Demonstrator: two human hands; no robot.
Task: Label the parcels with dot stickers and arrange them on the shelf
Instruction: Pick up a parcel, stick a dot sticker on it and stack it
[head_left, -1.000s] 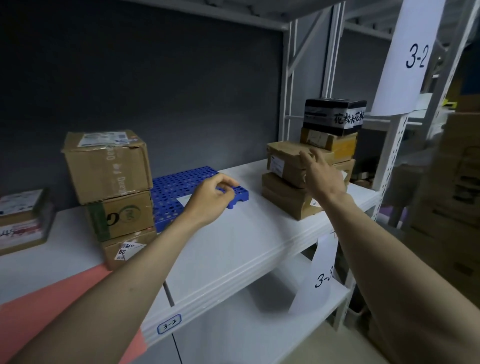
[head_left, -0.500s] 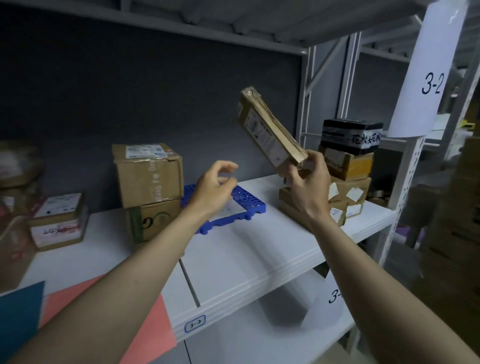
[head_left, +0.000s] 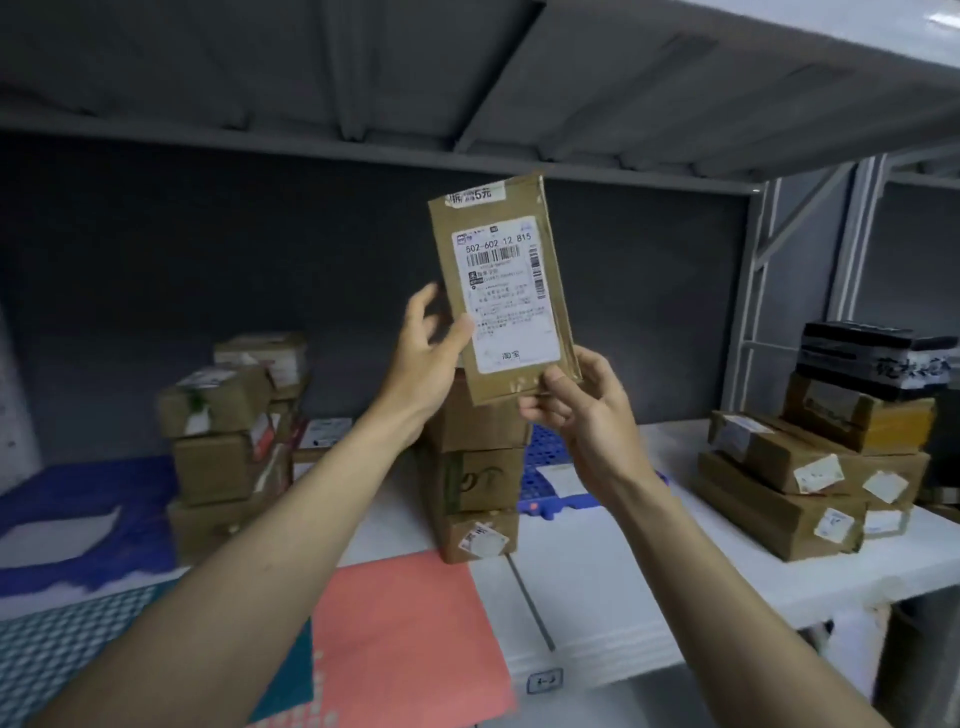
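Flat brown cardboard parcel with white shipping label (head_left: 506, 291) looks light and stiff; right hand (head_left: 576, 397) fingers pinch its bottom corner, left hand (head_left: 423, 358) thumb presses its edge.

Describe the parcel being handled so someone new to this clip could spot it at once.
Look above the white shelf, in front of the dark back wall. Both hands hold up a flat brown parcel: left hand, right hand. Unlike the stacked boxes below, it is upright in mid-air, its white shipping label facing the camera.
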